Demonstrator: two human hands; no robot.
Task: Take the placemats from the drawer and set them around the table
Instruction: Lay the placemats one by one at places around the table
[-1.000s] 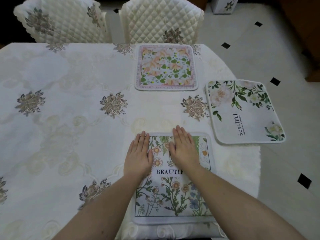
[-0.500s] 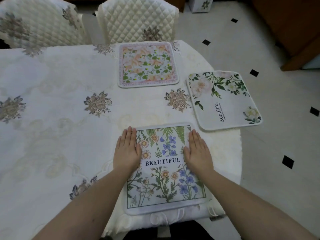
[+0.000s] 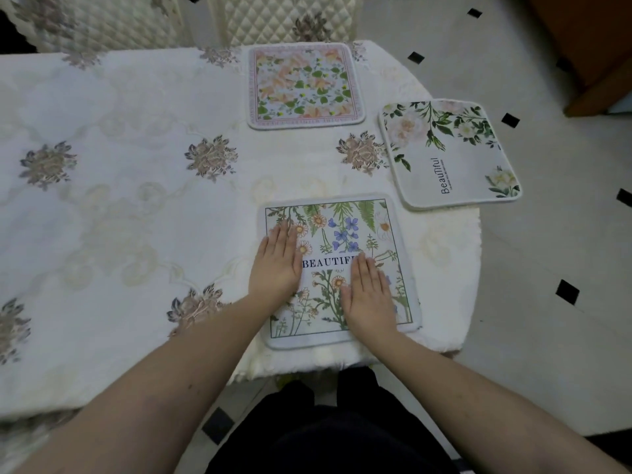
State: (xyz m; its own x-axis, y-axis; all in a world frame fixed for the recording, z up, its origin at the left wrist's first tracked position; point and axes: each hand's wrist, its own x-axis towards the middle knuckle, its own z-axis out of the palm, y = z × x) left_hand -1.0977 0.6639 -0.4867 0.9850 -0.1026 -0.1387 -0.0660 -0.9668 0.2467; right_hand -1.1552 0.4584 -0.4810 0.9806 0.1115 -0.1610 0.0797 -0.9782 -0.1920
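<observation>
Left hand: the left hand (image 3: pixel 277 265) lies flat, palm down, fingers straight and close together, on the left part of the near placemat; it grips nothing.
Right hand: the right hand (image 3: pixel 370 296) lies flat as well, palm down with fingers together, on the lower right part of the same mat, a little nearer the body than the left hand; it grips nothing.
Near placemat: a rounded-corner rectangular fabric placemat with wildflowers, blue blossoms and the printed word BEAUTIFUL (image 3: pixel 342 241) sits under both palms, close to the table edge in front of the person; the right hand covers the last letters of the word.
Second placemat: a white rounded placemat with green leaves, pale roses and the word Beautiful (image 3: pixel 448 153) lies beyond and to the right of the right hand, turned at an angle, with its far side reaching to the table's right edge.
Third placemat: a pink-bordered square placemat with peach flowers and green leaves (image 3: pixel 305 85) lies straight beyond the hands, near the far table edge.
Table: a cream embroidered tablecloth with brown-grey flower motifs (image 3: pixel 136 200) covers the table, stretching wide to the left of the left hand.
Chairs: two quilted cream chair backs (image 3: pixel 273 18) stand beyond the far edge.
Floor: pale tiles with small black diamonds (image 3: pixel 547 268) lie to the right of the right hand.
</observation>
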